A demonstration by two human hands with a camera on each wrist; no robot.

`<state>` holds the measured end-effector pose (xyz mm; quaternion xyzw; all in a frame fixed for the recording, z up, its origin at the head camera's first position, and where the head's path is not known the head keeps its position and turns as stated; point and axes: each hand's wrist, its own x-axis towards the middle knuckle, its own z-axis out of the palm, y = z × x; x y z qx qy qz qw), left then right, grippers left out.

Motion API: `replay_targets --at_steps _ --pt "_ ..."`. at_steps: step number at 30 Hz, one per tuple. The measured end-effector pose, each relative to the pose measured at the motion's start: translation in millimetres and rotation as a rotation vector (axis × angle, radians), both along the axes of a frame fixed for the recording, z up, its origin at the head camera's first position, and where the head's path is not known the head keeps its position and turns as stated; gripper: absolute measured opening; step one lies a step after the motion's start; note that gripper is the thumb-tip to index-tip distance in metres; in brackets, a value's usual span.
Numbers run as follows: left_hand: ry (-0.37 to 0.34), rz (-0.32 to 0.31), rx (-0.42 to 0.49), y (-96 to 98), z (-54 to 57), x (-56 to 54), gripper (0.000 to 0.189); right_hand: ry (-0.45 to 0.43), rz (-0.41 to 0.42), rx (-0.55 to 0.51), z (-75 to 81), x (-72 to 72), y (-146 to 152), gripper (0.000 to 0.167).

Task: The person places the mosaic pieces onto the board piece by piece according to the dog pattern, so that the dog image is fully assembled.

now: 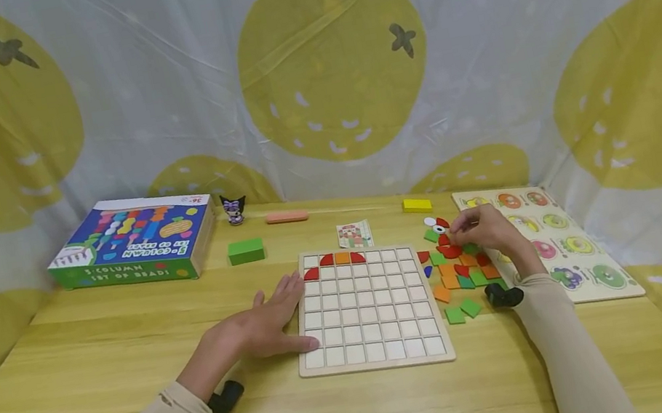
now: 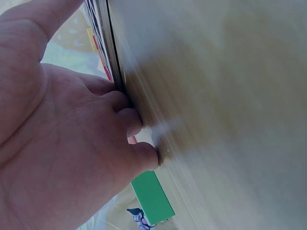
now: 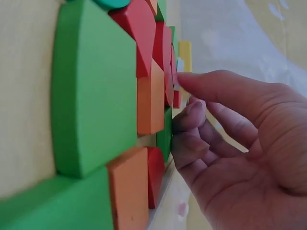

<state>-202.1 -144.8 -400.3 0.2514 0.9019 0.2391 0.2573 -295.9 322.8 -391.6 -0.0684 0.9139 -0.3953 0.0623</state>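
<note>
A wooden grid board (image 1: 377, 365) lies flat on the table. Along its far row sit a red curved piece (image 1: 327, 260), an orange square (image 1: 343, 258) and another red curved piece (image 1: 357, 258); one more red piece (image 1: 312, 274) is at the left, one row nearer. My left hand (image 1: 266, 327) rests against the board's left side, fingers extended and thumb by the near corner. Over the far end of a loose heap of coloured tiles (image 1: 451, 281), my right hand (image 1: 487, 232) reaches with curled fingers. Whether a piece is between its fingertips is unclear. Green tiles (image 3: 105, 96) loom close in the right wrist view.
A picture card (image 1: 354, 235) lies behind the board. Further back are a green block (image 1: 246, 252), a pink bar (image 1: 286, 217), a yellow block (image 1: 416, 205), a small figurine (image 1: 234, 209) and a bead-set box (image 1: 134, 241). A fruit puzzle board (image 1: 574, 230) lies at the right.
</note>
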Motion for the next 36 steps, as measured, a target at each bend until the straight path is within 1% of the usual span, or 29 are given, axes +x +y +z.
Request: replay_targets --at_steps 1,3,5,6,8,9,10,11,12,14,16,19,21,25,28,30,33,36 --pt "0.002 0.003 -0.007 -0.2 -0.9 -0.6 0.125 0.005 0.011 0.001 -0.8 -0.6 -0.6 0.023" --pt "-0.003 0.006 -0.01 0.2 3.4 1.7 0.125 0.031 0.044 0.015 -2.9 -2.3 -2.0 0.029" --pt "-0.008 -0.002 0.007 0.2 7.7 4.0 0.124 0.059 0.076 0.041 -5.1 -4.2 -4.0 0.034" --pt "-0.006 -0.003 0.005 -0.2 7.5 4.1 0.124 0.069 0.086 0.055 -5.7 -4.7 -5.2 0.035" --pt "-0.016 -0.005 0.01 2.5 19.3 10.3 0.117 0.099 0.102 0.094 -6.9 -6.1 -7.4 0.036" --pt "-0.015 -0.007 0.015 3.2 22.7 12.2 0.115 0.109 0.104 0.107 -7.3 -6.5 -8.3 0.035" --pt "-0.015 -0.005 0.01 3.6 23.3 12.3 0.114 0.118 0.101 0.118 -7.6 -6.9 -9.0 0.034" --pt "-0.02 -0.002 0.007 4.6 26.6 13.7 0.112 0.124 0.099 0.129 -7.7 -7.0 -9.6 0.032" --pt "-0.02 -0.002 0.006 4.8 26.5 13.5 0.112 0.122 0.09 0.131 -7.8 -7.0 -10.1 0.03" --pt "-0.012 -0.007 0.015 3.2 19.0 9.4 0.116 0.12 0.077 0.136 -7.9 -7.1 -10.7 0.026" --pt "-0.011 -0.008 0.023 1.9 14.8 7.4 0.119 0.108 0.061 0.137 -8.5 -7.3 -10.9 0.022" --pt "-0.004 -0.009 0.029 -0.1 7.8 4.0 0.121 0.093 0.053 0.137 -8.4 -6.8 -11.1 0.022" --pt "-0.007 -0.005 0.028 -0.3 8.6 4.4 0.121 0.092 0.05 0.141 -8.3 -6.6 -11.4 0.021" --pt "0.009 0.002 -0.003 -2.1 -1.1 -0.3 0.123 0.11 0.051 0.137 -8.7 -7.1 -12.0 0.02" --pt "0.018 0.009 -0.03 -3.2 -7.1 -2.7 0.125 0.133 0.033 0.12 -8.9 -7.5 -12.5 0.02" --pt "0.018 0.009 -0.025 -3.7 -9.2 -3.3 0.124 0.14 0.019 0.095 -8.1 -6.8 -13.1 0.02" --pt "0.016 -0.001 -0.002 -3.6 -7.3 -2.1 0.123 0.134 0.013 0.045 -5.6 -4.4 -13.9 0.021" --pt "0.022 -0.007 0.006 -3.2 -8.4 -2.2 0.123 0.116 0.031 0.003 -2.3 -1.6 -15.6 0.023"
